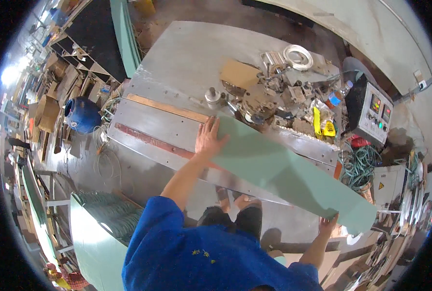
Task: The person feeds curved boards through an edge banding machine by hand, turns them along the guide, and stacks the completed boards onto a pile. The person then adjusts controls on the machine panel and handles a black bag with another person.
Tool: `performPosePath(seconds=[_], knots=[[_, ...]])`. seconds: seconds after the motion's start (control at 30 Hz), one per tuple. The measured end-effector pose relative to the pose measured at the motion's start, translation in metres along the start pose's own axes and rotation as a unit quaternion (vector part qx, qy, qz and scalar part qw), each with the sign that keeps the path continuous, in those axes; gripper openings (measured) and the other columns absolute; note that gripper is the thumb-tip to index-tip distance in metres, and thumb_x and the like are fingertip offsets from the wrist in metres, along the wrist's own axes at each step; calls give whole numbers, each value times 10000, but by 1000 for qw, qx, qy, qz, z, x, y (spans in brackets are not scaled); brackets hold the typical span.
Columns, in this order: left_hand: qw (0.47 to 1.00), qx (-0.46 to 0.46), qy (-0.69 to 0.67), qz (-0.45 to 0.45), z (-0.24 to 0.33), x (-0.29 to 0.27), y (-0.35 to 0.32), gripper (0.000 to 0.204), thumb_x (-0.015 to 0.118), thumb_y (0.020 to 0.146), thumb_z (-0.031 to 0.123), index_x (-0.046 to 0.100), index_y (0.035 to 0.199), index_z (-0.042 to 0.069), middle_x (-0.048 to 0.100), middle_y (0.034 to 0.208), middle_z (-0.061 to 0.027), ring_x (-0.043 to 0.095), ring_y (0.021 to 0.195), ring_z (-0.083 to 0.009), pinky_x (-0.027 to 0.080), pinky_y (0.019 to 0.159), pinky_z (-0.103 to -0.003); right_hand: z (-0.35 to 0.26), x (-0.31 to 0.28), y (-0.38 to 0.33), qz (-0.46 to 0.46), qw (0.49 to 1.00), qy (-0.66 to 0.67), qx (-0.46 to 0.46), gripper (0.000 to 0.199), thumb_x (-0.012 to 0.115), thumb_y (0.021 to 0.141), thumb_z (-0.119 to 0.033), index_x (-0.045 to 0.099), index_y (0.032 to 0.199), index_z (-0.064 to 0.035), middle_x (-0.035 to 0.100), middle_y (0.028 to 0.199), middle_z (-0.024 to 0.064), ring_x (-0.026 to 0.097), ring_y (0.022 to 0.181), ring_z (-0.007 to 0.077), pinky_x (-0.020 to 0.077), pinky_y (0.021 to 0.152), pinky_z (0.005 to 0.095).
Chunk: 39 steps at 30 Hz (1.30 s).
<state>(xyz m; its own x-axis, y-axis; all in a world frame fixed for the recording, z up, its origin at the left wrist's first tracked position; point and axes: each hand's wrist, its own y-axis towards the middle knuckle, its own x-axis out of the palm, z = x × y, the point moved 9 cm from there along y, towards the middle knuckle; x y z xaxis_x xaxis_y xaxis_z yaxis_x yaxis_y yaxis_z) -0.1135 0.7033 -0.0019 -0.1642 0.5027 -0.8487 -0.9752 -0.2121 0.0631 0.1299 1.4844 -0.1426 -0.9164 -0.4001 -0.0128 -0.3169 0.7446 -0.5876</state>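
A long pale-green board [274, 165] lies slantwise across the metal-topped table [177, 58], its right end jutting past the near right edge. My left hand [209, 139] rests on the board's left end with fingers stretched out and slightly apart. At the near long edge, toward the right end, my right hand [328, 223] grips the board; some of its fingers are hidden beneath. A wooden strip [167, 107] is set along the tabletop to the left of the board, and a dark red strip [150, 140] runs roughly parallel, nearer me.
Metal parts [259, 104], a cardboard piece [239, 73], a coil of white tubing [298, 57] and a bottle [339, 94] crowd the table's far right. Beside them stands a control box [371, 114]. A blue drum [82, 115] is at left; green panels [124, 39] lean behind.
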Motion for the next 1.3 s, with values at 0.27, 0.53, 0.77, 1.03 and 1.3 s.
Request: performPosePath(seconds=[0.27, 0.53, 0.77, 1.03, 1.3], knots=[[998, -28, 47, 14, -4, -4, -11, 728, 606, 851, 504, 404, 1454, 150, 405, 1458, -108, 287, 1412, -270, 167, 1197, -452, 11, 15, 7, -43, 999, -10, 11, 401, 569, 904, -537, 627, 1165, -237, 620, 1191, -121, 543, 1054, 69, 422, 739, 225], [1000, -15, 27, 1, 4, -4, -8, 706, 576, 856, 526, 429, 1440, 159, 428, 1436, -118, 314, 1394, -295, 186, 1185, -473, 16, 9, 17, -83, 996, 28, 23, 519, 627, 853, -591, 580, 1243, -252, 594, 1225, -146, 531, 1040, 44, 416, 729, 236], [995, 13, 41, 85, 8, -12, -9, 651, 699, 784, 418, 526, 1345, 138, 483, 1361, -122, 393, 1326, -304, 270, 1146, -486, 10, 7, 5, -67, 998, 12, 17, 453, 671, 874, -472, 571, 1216, -192, 569, 1194, -14, 538, 987, 159, 469, 749, 303], [996, 15, 54, 73, 5, 0, -10, 621, 671, 811, 401, 525, 1350, 129, 490, 1352, -124, 412, 1312, -312, 284, 1137, -487, -74, -12, 32, 38, 993, 34, -107, 413, 677, 872, -309, 578, 1193, -70, 603, 1207, 88, 572, 1115, 227, 535, 841, 405], [995, -40, 81, 51, 35, 28, -25, 776, 675, 778, 474, 426, 1437, 148, 400, 1442, -141, 381, 1340, -342, 228, 1152, -527, -104, -76, 92, 40, 980, 36, -189, 637, 785, 793, -283, 457, 1241, 30, 549, 1275, 186, 600, 1062, 315, 561, 880, 463]])
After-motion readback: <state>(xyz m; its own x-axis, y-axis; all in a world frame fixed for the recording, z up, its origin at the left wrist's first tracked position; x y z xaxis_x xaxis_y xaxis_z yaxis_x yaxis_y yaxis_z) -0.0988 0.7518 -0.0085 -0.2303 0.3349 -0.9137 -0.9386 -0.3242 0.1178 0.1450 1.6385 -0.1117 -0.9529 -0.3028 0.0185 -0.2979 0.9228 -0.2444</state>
